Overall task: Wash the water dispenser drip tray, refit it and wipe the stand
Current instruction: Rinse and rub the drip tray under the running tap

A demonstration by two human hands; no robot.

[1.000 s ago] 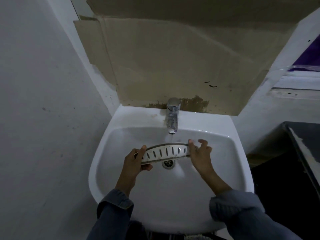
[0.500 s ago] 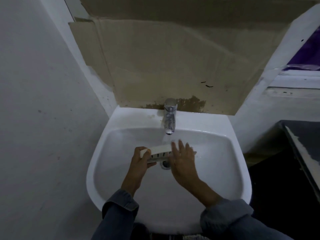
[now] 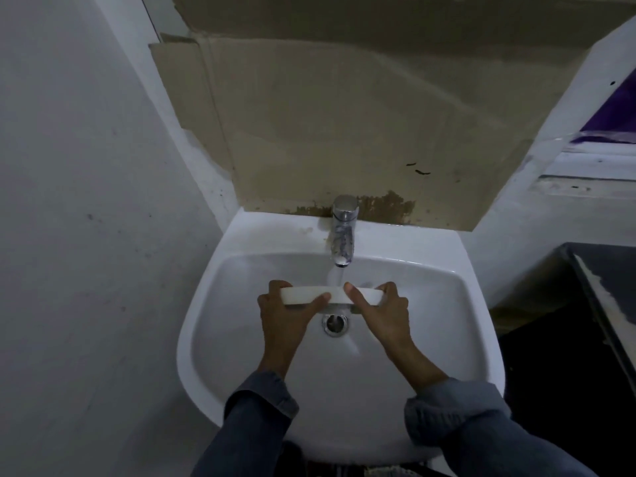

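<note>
Under the tap (image 3: 342,232), tray (image 3: 309,292) now edge-on

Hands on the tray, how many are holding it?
2. The left hand grips the tray at its left end, the right hand at its right end, over the sink, under the tap. No other hand shows.

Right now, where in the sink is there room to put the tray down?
The sink has bare basin between the drain and the front rim, and on the side slopes outside each hand. It is crowded in the middle: the left hand and right hand grip the drip tray under the running tap.
</note>
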